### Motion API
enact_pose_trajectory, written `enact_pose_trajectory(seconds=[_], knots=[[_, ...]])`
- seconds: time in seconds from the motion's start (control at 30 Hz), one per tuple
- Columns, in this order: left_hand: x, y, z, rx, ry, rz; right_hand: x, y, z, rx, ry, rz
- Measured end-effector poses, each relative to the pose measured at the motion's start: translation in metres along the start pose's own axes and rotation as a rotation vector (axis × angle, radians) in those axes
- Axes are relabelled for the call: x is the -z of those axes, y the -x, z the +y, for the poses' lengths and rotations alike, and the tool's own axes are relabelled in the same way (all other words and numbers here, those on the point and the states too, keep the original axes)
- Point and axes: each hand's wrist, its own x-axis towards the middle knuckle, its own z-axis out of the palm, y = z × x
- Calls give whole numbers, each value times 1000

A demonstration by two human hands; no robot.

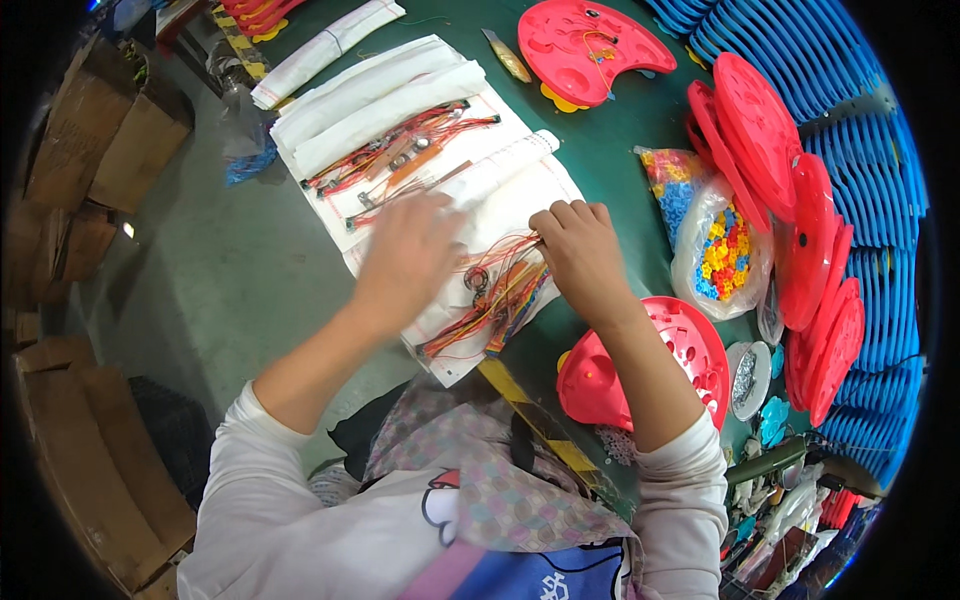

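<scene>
My right hand (585, 255) is closed at the fingertips on the end of some thin red wires, above white paper sheets (375, 243). Below it lies a bundle of coloured wires (508, 308) with a small round part (476, 279) beside it. My left hand (410, 262), smeared by motion, hovers over the same sheets; its fingers are too blurred to read. Farther off, between folded sheets, rest more wire bundles with small electronic parts (398, 152). A rolled white sheet (328, 52) lies at the back left.
Close to my right forearm is a red plastic shell (688, 345). Bags of small coloured pieces (722, 262), stacked red shells (812, 240) and blue racks (800, 60) line the right side. Another red shell (560, 50) lies at the back; cardboard boxes (95, 440) stand left.
</scene>
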Motion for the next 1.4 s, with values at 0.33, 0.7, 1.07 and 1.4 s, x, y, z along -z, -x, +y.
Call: enact_pose_trajectory(seconds=[0.33,0.7,1.07,1.4], knots=[[9,-11,28,280,557,-173,42,16,-56,-388,-1016,117],[47,-16,27,764,956,-140,50,42,-68,-658,-1538,-254],[78,-36,84,490,1109,-564,63,92,-47,-431,-973,456],[0,-38,144,-34,834,-596,70,184,-51,-769,-1165,426]])
